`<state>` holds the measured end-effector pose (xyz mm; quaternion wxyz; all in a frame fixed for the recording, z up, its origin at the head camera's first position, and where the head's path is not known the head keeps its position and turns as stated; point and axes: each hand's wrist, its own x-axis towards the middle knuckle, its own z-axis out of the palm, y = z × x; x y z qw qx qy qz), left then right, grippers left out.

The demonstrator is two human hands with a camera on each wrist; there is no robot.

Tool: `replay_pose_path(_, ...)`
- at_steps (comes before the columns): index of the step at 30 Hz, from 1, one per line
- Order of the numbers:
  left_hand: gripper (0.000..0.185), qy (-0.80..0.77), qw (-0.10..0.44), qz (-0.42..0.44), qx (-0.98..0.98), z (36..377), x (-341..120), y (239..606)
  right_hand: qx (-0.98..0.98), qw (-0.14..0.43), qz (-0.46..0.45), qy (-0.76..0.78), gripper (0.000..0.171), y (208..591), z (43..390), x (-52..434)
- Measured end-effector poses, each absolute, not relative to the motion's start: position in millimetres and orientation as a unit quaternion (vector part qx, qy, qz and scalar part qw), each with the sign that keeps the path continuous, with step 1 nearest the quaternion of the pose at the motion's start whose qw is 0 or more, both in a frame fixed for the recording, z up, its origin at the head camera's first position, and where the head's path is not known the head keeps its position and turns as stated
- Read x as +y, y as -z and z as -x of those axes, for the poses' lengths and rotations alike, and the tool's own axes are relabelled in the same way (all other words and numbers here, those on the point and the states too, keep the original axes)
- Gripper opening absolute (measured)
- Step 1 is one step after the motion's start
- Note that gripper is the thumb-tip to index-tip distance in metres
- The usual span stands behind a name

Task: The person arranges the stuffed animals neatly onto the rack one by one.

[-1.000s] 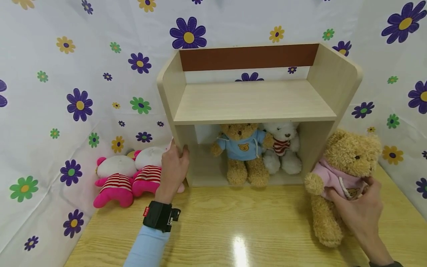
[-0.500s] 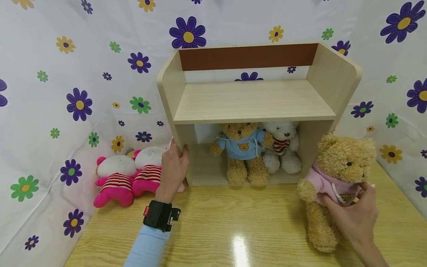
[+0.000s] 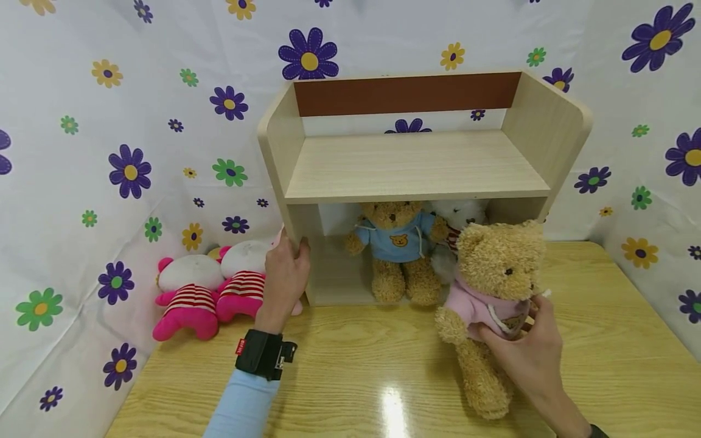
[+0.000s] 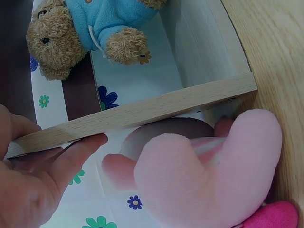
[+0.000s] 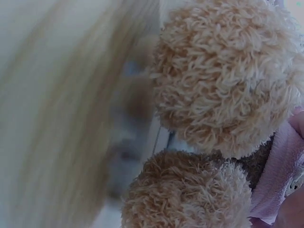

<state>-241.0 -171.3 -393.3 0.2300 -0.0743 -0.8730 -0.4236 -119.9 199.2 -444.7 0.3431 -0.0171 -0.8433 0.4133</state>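
Observation:
My right hand (image 3: 526, 347) grips a tan teddy bear in a pink hoodie (image 3: 495, 286) around its body, holding it upright in front of the lower right opening of the wooden shelf (image 3: 416, 164). The right wrist view is filled by the bear's fuzzy fur (image 5: 228, 80). My left hand (image 3: 285, 274) holds the shelf's left side panel (image 4: 142, 111), thumb on the front edge. Inside the lower compartment sit a brown bear in a blue hoodie (image 3: 398, 249) and a white bear (image 3: 462, 219), the latter partly hidden by the held bear.
Two pink plush toys with striped shirts (image 3: 213, 289) lie left of the shelf, against the flowered cloth backdrop (image 3: 109, 152). One pink plush (image 4: 204, 171) bulks close under my left hand. The wooden tabletop (image 3: 356, 377) stretches in front; the upper shelf board holds nothing.
My right hand has carried the pink-hoodie bear leftward from the shelf's right side to in front of the lower opening, now covering the white bear. The left hand has stayed put.

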Motion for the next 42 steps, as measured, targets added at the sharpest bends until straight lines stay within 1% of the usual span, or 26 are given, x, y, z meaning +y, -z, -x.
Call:
replay_pose_path(4,0.053,0.422,0.233,0.069,-0.874,241.3,-171.7,395.1,-0.843,0.309,-0.016,-0.440,0.092,440.3,126.8,174.9)
replay_pose_path(11,0.053,0.420,0.238,0.075,-0.872,240.2,-173.7,397.3,-0.841,0.216,-0.076,-0.491,0.086,430.1,142.9,130.2)
replay_pose_path(17,0.051,0.405,0.253,0.078,-0.875,242.5,-175.1,397.4,-0.821,0.172,-0.104,-0.534,0.087,422.3,167.0,94.1)
replay_pose_path(21,0.050,0.395,0.259,0.076,-0.878,243.2,-175.8,395.2,-0.808,0.134,-0.107,-0.563,0.087,417.1,183.6,72.3)
replay_pose_path(23,0.050,0.393,0.260,0.077,-0.879,243.2,-176.5,394.1,-0.803,0.126,-0.109,-0.572,0.086,415.9,191.3,62.8)
replay_pose_path(25,0.051,0.390,0.265,0.079,-0.878,243.7,-177.7,393.2,-0.804,0.122,-0.107,-0.572,0.082,416.3,199.6,53.5)
replay_pose_path(29,0.051,0.391,0.268,0.082,-0.877,243.4,-179.9,392.1,-0.816,0.134,-0.109,-0.552,0.075,416.2,215.0,37.3)
replay_pose_path(31,0.050,0.391,0.265,0.086,-0.877,243.5,-180.3,392.0,-0.821,0.148,-0.112,-0.540,0.077,416.1,223.6,31.2)
replay_pose_path(37,0.052,0.401,0.245,0.088,-0.878,242.2,-177.1,392.2,-0.842,0.222,-0.103,-0.480,0.084,422.8,245.2,31.4)
replay_pose_path(39,0.053,0.403,0.244,0.089,-0.877,242.2,-176.6,392.6,-0.848,0.235,-0.097,-0.466,0.085,424.8,248.4,35.0)
replay_pose_path(42,0.053,0.406,0.248,0.096,-0.874,243.0,-174.3,394.5,-0.844,0.244,-0.088,-0.469,0.083,425.9,251.3,40.1)
